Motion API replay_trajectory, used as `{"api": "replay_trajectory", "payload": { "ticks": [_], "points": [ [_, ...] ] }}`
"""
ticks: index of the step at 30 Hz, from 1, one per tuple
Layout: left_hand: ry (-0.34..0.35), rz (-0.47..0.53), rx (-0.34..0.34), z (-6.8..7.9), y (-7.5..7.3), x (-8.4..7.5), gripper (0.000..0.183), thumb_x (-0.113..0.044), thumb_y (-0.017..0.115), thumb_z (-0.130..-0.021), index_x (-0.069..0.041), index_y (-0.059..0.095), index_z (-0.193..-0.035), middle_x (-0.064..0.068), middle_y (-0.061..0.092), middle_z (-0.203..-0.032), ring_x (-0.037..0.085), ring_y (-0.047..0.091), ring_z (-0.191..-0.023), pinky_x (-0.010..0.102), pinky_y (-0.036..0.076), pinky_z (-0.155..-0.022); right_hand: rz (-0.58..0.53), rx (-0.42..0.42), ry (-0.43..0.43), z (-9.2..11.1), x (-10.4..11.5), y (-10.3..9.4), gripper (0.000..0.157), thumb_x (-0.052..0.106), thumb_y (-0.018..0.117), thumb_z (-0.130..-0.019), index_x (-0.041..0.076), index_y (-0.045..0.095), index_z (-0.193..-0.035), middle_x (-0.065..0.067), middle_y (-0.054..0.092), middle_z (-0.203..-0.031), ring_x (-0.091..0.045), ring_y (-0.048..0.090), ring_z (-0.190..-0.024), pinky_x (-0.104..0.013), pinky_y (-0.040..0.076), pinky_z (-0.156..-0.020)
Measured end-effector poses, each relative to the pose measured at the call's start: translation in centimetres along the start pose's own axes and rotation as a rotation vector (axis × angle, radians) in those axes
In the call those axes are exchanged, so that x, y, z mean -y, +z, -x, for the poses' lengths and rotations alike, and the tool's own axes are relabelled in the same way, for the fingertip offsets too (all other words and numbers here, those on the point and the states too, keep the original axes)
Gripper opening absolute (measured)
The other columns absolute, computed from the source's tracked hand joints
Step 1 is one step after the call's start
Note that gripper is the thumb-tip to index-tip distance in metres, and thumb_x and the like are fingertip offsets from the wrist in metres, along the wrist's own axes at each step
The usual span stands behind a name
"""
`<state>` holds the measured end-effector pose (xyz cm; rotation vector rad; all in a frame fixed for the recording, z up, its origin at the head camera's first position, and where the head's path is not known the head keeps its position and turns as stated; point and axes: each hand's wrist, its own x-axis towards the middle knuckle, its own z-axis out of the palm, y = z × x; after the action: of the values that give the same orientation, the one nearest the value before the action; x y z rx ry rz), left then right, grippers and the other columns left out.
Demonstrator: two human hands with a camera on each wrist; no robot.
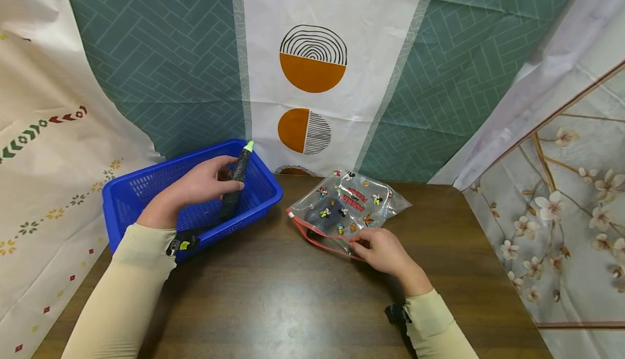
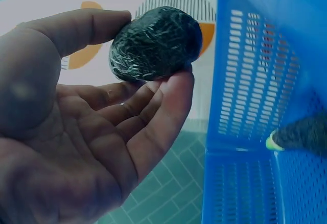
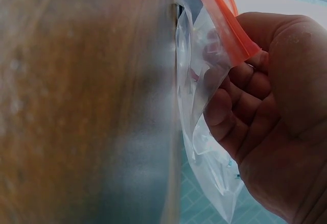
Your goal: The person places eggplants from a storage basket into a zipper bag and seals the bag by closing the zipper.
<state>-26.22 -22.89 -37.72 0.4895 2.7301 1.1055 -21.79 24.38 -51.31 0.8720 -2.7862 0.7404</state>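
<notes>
My left hand (image 1: 207,180) pinches a dark, rough-skinned cucumber (image 1: 240,168) with a light green tip, above the blue basket (image 1: 109,207). The left wrist view shows its rounded dark end between thumb and fingers. Inside the basket is a second dark cucumber (image 2: 306,134), also light green at its tip. My right hand (image 1: 383,250) pinches the red zip edge of a clear printed zip bag (image 1: 361,196) lying on the table. Something dark is in the bag; its kind is unclear through the plastic.
The brown wooden table (image 1: 273,305) reaches back to a patterned curtain (image 1: 312,77). At the left hangs a cream cloth (image 1: 53,158) with small flowers; at the right stands a flower-printed panel (image 1: 561,229). Each wrist wears a dark strap.
</notes>
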Motion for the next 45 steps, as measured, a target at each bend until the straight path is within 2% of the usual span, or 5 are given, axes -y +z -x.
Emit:
{"api": "replay_trajectory", "payload": {
  "ticks": [14, 20, 28, 35, 45],
  "points": [
    [0.053, 0.205, -0.041, 0.6, 3.0, -1.9, 0.072, -0.027, 0.078, -0.107, 0.0, 0.044, -0.164, 0.019, 0.068, -0.117, 0.029, 0.067, -0.082, 0.034, 0.061, -0.07, 0.0, 0.001, -0.001, 0.0, 0.0, 0.1, 0.01, 0.018, 0.085, -0.098, 0.022, 0.08, -0.09, 0.018, 0.068, -0.082, -0.004, 0.061, -0.075, -0.036, 0.055, -0.071],
    [0.066, 0.273, -0.055, 0.7, 4.5, -2.1, 0.069, -0.027, 0.079, -0.106, -0.002, 0.048, -0.163, 0.019, 0.068, -0.119, 0.029, 0.066, -0.093, 0.038, 0.062, -0.07, 0.004, 0.004, 0.002, 0.0, 0.0, 0.2, 0.01, 0.018, 0.085, -0.098, 0.023, 0.081, -0.091, 0.018, 0.069, -0.083, -0.004, 0.062, -0.076, -0.037, 0.056, -0.072],
    [0.094, 0.28, -0.048, 1.0, 6.3, -2.7, 0.069, -0.027, 0.079, -0.107, -0.001, 0.049, -0.164, 0.017, 0.065, -0.123, 0.031, 0.064, -0.108, 0.037, 0.063, -0.072, 0.008, 0.007, 0.003, 0.1, 0.0, 0.3, 0.009, 0.018, 0.086, -0.098, 0.023, 0.081, -0.091, 0.018, 0.07, -0.083, -0.004, 0.063, -0.076, -0.036, 0.057, -0.072],
    [0.103, 0.277, -0.013, 1.3, 7.8, -2.9, 0.069, -0.027, 0.08, -0.105, -0.002, 0.052, -0.162, 0.016, 0.064, -0.124, 0.029, 0.064, -0.106, 0.043, 0.064, -0.07, 0.001, 0.005, -0.004, 0.1, 0.0, 0.3, 0.01, 0.018, 0.085, -0.098, 0.023, 0.081, -0.091, 0.018, 0.069, -0.083, -0.003, 0.062, -0.075, -0.036, 0.056, -0.071],
    [0.159, 0.266, 0.07, 1.3, 9.7, -2.9, 0.066, -0.026, 0.08, -0.105, 0.0, 0.054, -0.161, 0.014, 0.068, -0.12, 0.026, 0.063, -0.099, 0.036, 0.06, -0.064, -0.006, 0.01, 0.003, -0.1, -0.1, 0.1, 0.013, 0.018, 0.085, -0.098, 0.024, 0.079, -0.088, 0.019, 0.067, -0.08, -0.003, 0.06, -0.073, -0.035, 0.054, -0.069]
  ]
}}
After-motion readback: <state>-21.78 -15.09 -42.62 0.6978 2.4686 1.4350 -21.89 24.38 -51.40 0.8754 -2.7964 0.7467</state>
